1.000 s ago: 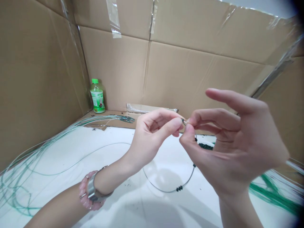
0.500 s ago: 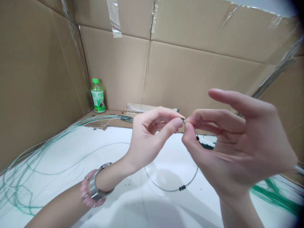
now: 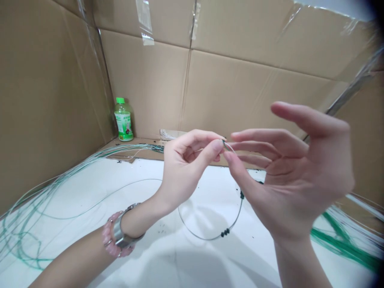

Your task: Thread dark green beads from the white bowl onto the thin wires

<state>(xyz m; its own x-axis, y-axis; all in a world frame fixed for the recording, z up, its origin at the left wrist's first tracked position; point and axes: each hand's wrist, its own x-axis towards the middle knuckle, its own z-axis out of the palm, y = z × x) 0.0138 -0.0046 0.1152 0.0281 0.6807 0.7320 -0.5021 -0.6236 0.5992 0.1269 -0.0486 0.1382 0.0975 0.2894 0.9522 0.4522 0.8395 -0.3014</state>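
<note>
My left grip [image 3: 186,168] pinches the end of the beaded wire [image 3: 210,239], its loop hanging above the table [image 3: 126,196].
My right grip [image 3: 288,172] looks open, though my thumb may touch the wire; a weak pinch could let the springy wire slip and shed its black beads [image 3: 225,233].

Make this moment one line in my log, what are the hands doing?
left hand: pinches thin wire | right hand: open, beside wire | black beads: on wire

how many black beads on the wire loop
4 visible: three beads grouped low on the wire loop, and one bead higher up beside the right hand. More may be hidden behind that hand.
</note>
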